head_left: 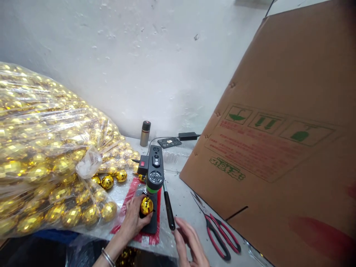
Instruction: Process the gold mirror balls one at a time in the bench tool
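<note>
My left hand is closed around a shiny gold faceted ball, its fingers and thumb on the ball's sides. The ball sits just below the head of a small black machine with round vents, a red switch and a green ring. Under the machine is a red plastic-covered sheet. To the right lies a tool with a long black handle and thin metal shaft; its kind is unclear. My right hand is beside the handle's end, thumb and fingers apart, fingertips at or very near it.
Large clear bags of gold balls fill the left side. Scissors with red-and-black handles lie at right, beside a big cardboard box. At the back stand a dark-capped bottle, a black patterned plate and a power adapter.
</note>
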{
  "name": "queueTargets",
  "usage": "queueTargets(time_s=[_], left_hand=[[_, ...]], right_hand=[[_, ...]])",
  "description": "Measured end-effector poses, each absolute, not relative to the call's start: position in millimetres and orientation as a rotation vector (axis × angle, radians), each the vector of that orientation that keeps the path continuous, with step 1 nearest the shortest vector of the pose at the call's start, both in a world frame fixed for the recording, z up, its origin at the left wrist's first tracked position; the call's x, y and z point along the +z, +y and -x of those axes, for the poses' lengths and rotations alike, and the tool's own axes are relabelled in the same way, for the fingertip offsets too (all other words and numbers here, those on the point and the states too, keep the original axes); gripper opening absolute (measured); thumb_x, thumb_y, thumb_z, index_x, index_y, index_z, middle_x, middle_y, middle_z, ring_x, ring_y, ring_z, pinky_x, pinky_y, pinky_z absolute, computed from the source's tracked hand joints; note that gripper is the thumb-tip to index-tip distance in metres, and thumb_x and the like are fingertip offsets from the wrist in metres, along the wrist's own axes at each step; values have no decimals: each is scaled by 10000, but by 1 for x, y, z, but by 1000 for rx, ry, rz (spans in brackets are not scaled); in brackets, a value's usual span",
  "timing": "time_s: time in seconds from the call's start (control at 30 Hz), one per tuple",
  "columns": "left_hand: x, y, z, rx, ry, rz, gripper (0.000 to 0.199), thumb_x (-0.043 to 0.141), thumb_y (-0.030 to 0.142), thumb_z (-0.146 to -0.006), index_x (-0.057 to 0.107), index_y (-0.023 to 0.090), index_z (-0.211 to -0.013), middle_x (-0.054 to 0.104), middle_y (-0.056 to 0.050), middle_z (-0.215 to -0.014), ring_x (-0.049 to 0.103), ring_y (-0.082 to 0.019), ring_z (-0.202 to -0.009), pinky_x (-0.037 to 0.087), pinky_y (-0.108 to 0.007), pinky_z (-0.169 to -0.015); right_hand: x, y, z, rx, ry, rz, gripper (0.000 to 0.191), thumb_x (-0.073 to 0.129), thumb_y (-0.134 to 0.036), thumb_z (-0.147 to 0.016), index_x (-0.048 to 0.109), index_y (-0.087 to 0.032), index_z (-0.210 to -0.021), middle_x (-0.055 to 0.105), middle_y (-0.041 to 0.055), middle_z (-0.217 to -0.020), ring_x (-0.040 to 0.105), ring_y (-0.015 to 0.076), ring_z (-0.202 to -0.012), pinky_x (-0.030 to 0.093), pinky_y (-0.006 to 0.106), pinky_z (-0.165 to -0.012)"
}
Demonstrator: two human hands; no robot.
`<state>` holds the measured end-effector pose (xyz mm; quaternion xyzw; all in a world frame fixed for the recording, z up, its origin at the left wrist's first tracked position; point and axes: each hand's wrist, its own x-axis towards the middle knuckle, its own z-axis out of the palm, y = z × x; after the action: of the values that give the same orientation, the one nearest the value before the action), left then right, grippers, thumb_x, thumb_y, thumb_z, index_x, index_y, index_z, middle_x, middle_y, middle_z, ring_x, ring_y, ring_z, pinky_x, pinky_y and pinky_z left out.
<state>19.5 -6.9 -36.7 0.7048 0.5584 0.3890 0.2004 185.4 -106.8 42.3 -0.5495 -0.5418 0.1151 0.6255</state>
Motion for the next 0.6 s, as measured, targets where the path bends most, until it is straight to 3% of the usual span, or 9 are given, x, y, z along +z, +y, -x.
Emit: queueTargets(time_s=[0.13, 0.23, 0.33, 0.43, 0.6], left_hand=[[-40, -6, -20, 1024, 1569, -1974, 514, 705, 319, -739, 647, 188, -1233, 727, -135, -1142, 658, -370, -1087, 507, -563, -963], [-43, -6, -20, 1014, 1570, -1955, 547, 694, 361, -745, 634, 176, -1257, 717, -151, -1168, 646, -379, -1088, 494, -572, -963], [-41, -7, -21, 1007, 1540, -1931, 537, 675, 365, -759, 629, 182, -1262, 714, -150, -1179, 639, -375, -1097, 474, -577, -980], [-37, -9, -22, 983, 1519, -1907, 509, 671, 357, -771, 636, 180, -1247, 710, -154, -1182, 631, -373, -1110, 453, -582, -1001], [-31, -11, -23, 981, 1504, -1885, 551, 721, 370, -738, 637, 196, -1253, 716, -142, -1136, 639, -369, -1071, 472, -547, -963]], right_hand=[[79, -90, -188, -12, -1490, 1122, 411, 638, -319, -973, 599, -224, -1370, 665, 156, -1314, 729, 219, -1004, 627, 311, -771], [107, -73, -185, -123, -1732, 918, 426, 615, -346, -983, 568, -183, -1373, 709, 166, -1208, 715, 249, -1088, 627, 316, -756], [122, -57, -175, -112, -1779, 814, 157, 523, -272, -1022, 639, -180, -1073, 723, 98, -909, 716, 176, -813, 566, 247, -620], [117, -47, -164, -139, -1720, 823, 256, 445, -138, -1012, 530, -213, -782, 611, 17, -698, 586, 118, -606, 483, 226, -568], [87, -47, -159, -146, -1699, 833, 264, 378, -110, -1008, 493, -217, -796, 576, 8, -709, 557, 123, -624, 451, 238, -577]])
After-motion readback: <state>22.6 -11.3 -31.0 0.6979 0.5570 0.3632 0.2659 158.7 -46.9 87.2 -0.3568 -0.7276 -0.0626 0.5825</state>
